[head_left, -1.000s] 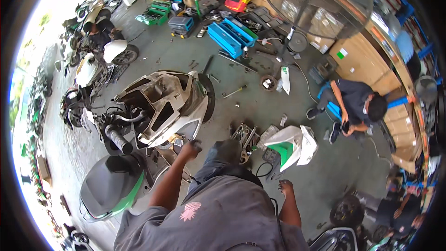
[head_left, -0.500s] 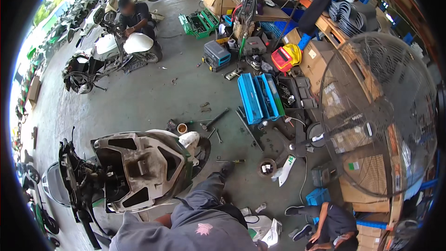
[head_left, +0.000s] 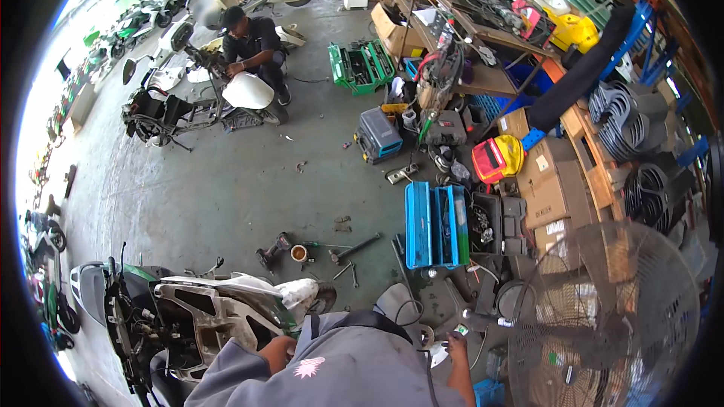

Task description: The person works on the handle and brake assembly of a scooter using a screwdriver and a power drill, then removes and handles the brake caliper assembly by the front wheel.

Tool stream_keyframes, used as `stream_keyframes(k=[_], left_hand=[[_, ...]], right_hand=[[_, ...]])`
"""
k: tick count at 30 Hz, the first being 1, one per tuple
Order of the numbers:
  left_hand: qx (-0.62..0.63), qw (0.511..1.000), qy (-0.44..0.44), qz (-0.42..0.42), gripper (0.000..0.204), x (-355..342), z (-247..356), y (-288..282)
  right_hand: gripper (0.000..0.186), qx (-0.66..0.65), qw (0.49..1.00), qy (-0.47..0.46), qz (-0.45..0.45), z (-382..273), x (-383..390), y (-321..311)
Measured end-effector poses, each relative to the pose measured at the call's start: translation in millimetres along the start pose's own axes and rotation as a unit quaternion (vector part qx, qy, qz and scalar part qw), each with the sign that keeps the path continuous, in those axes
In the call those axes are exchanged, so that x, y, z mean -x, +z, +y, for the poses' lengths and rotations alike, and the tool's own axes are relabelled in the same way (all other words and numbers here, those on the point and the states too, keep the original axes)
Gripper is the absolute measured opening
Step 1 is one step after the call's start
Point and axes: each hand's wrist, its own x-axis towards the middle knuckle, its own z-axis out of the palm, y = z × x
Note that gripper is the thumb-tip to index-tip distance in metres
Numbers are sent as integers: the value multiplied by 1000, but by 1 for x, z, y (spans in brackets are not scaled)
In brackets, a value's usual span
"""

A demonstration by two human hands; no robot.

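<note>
My left hand [head_left: 277, 350] is low beside the stripped scooter [head_left: 219, 309], near its bare, dirty body frame. My sleeve and body hide its fingers. On the other side, my right hand [head_left: 456, 346] hangs at the end of a bare forearm. It overlaps the view of a white panel [head_left: 439, 353] with a green mark, lying near a small bowl [head_left: 426, 335]. Its fingers look bent, but they are too small and dark to show whether they hold anything. My grey shirt fills the lower middle.
Ahead lie a cordless drill [head_left: 273, 251], a brown cup [head_left: 299, 253], a hammer [head_left: 356, 247] and wrenches [head_left: 345, 271]. A blue toolbox [head_left: 434, 226] stands open near a large fan [head_left: 603, 316]. Another person [head_left: 253, 49] crouches by a scooter [head_left: 249, 93].
My view has shifted, so the floor items appear lower. My right forearm and hand have come into view. The seated person at lower right is out of sight. The far person's head has lifted.
</note>
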Motion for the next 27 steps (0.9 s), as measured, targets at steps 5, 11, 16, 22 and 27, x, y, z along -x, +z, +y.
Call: stream_keyframes(k=[5, 11, 16, 22, 27], left_hand=[[129, 987, 33, 86, 43, -16, 98, -27], [262, 885, 0, 385, 45, 50, 176, -62], [543, 642, -75, 537, 32, 42, 166, -67], [680, 491, -128, 529, 31, 15, 173, -110], [676, 469, -259, 507, 35, -12, 146, -208]], right_hand=[[24, 166, 982, -22, -83, 5, -238, -75], [25, 415, 873, -128, -222, -240, -359, 85], [16, 395, 849, -188, -297, -481, -364, 247], [25, 449, 833, -218, -238, -612, -368, 421], [26, 608, 727, -160, -276, -610, -397, 540]])
